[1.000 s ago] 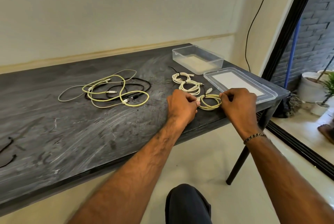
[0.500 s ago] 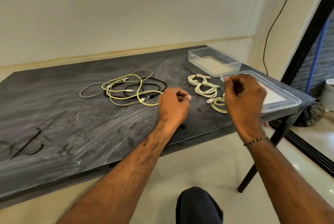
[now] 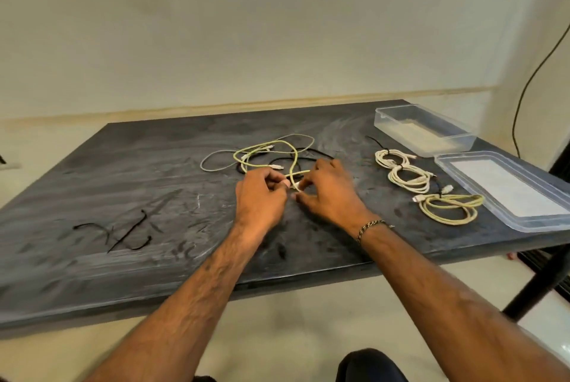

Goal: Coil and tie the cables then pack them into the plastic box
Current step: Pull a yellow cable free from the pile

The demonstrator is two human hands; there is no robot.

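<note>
- both bare forearms reach forward from the bottom edge and converge toward the middle, palms turned down.
- left hand [image 3: 260, 196] is curled, knuckles up, thumb and forefinger pinched together at its inner side.
- right hand [image 3: 330, 193] sits just beside it, almost touching, fingers [image 3: 303, 198] bent and spread low, their tips pointing at the left hand.
- the right wrist carries a thin braided band [image 3: 370, 227].
- whether either hand's pinch is closed on anything cannot be told for certain.
</note>
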